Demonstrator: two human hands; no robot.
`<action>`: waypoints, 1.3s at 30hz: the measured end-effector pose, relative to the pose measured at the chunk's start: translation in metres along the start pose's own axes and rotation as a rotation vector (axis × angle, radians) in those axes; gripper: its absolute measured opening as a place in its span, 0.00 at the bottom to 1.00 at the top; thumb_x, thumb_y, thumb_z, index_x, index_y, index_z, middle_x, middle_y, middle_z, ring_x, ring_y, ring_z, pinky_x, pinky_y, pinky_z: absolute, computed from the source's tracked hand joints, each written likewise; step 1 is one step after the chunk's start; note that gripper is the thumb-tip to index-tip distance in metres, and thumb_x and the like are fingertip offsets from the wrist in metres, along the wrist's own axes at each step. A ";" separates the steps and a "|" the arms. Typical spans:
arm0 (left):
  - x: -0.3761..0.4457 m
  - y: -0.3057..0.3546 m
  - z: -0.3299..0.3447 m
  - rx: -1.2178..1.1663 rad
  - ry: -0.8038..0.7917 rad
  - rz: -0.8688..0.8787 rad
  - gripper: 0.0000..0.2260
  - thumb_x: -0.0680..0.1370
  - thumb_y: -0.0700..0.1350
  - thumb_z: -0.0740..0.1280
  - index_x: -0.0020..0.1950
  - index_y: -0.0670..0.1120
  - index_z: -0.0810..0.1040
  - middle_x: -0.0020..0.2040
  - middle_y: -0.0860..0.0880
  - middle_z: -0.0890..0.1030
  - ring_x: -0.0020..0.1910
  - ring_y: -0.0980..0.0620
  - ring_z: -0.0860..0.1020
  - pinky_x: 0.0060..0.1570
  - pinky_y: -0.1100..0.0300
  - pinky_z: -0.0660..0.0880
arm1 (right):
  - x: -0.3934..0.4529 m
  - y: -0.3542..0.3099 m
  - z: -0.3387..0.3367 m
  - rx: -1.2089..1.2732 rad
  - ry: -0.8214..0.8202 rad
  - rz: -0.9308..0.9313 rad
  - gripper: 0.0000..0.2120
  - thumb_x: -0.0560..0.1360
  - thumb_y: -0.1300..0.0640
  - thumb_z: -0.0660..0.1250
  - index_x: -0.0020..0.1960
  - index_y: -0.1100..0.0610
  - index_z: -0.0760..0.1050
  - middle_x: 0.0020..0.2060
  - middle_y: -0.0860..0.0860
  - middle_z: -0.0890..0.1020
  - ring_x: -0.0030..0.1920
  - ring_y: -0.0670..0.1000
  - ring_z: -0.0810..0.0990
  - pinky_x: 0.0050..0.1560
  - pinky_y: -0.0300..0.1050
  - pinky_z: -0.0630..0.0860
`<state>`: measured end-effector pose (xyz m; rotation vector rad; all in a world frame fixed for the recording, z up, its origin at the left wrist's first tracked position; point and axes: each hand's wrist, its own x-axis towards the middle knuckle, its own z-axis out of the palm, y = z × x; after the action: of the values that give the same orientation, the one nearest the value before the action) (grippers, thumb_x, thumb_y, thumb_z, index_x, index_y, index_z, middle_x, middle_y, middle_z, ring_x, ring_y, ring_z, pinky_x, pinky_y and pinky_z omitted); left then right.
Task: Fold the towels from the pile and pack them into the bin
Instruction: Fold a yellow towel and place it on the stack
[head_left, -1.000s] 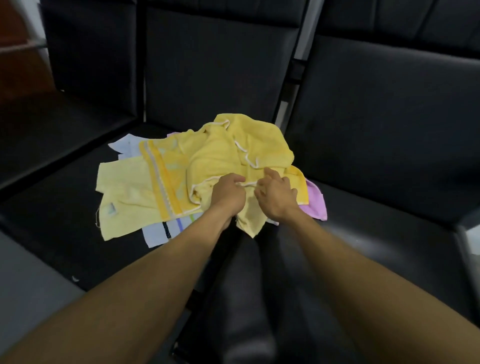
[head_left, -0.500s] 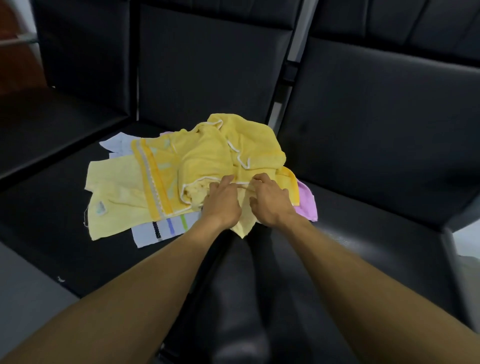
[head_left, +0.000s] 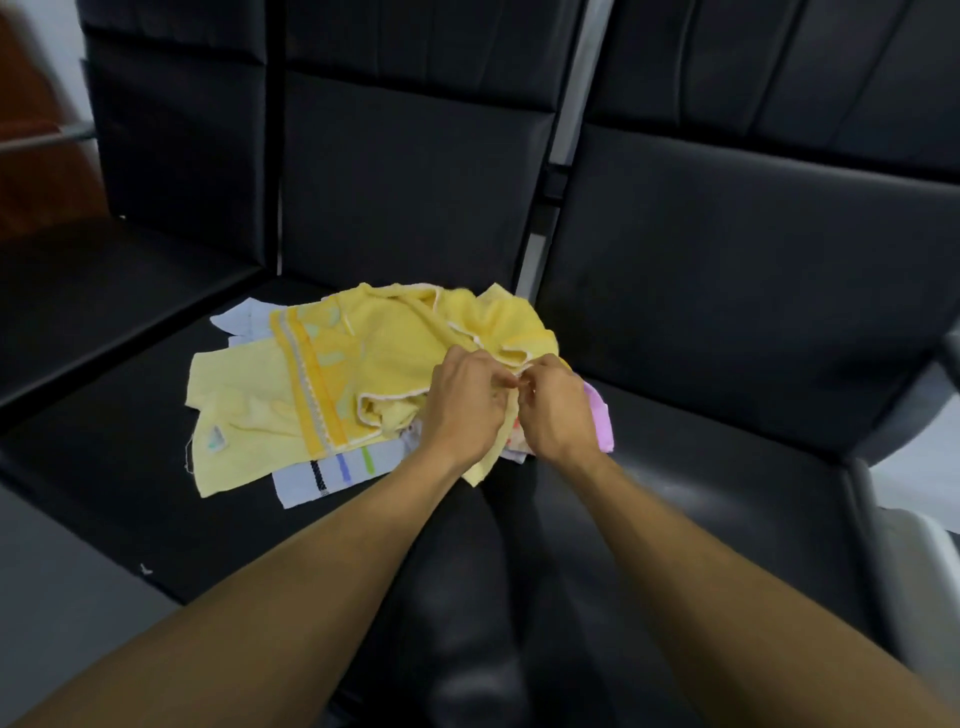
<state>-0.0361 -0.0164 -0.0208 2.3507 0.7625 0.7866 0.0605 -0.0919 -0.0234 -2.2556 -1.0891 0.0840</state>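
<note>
Left hand (head_left: 464, 400) and right hand (head_left: 556, 410) meet at near edge of pile (head_left: 332, 395), fingers curled, both pinching white-piped hem of top yellow towel (head_left: 467, 327). I read this as hunting a corner, so towel can lift clear before folding. Pile sits on black seat (head_left: 130, 395), near gap to next seat. Yellow terry crumpled, soft; flatter yellow towel with orange band under it; striped white cloth (head_left: 332, 470) and pink one (head_left: 600, 421) peeking out below. Seat glossy, leather-like. Bin not in view.
</note>
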 end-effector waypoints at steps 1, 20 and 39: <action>-0.001 0.012 -0.003 -0.018 0.020 -0.022 0.07 0.78 0.39 0.70 0.53 0.49 0.85 0.51 0.53 0.80 0.57 0.51 0.73 0.59 0.57 0.71 | -0.008 -0.001 -0.013 0.018 0.058 0.015 0.08 0.79 0.65 0.61 0.49 0.67 0.78 0.46 0.55 0.79 0.45 0.54 0.78 0.39 0.34 0.65; -0.120 0.193 0.050 -0.252 -0.197 0.030 0.06 0.80 0.40 0.67 0.44 0.49 0.76 0.37 0.57 0.76 0.37 0.62 0.73 0.36 0.74 0.67 | -0.201 0.075 -0.164 0.333 0.424 0.299 0.12 0.78 0.62 0.66 0.59 0.53 0.72 0.40 0.47 0.79 0.42 0.44 0.78 0.40 0.37 0.70; -0.105 0.104 0.079 -0.298 -0.272 -0.230 0.05 0.80 0.42 0.67 0.45 0.45 0.81 0.41 0.52 0.82 0.43 0.53 0.80 0.44 0.58 0.74 | -0.190 0.148 -0.128 0.012 0.134 0.453 0.13 0.74 0.69 0.65 0.47 0.51 0.77 0.44 0.47 0.80 0.44 0.49 0.79 0.42 0.50 0.79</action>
<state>-0.0192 -0.1816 -0.0454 2.0057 0.7261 0.4362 0.0766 -0.3633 -0.0423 -2.4177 -0.4936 0.1221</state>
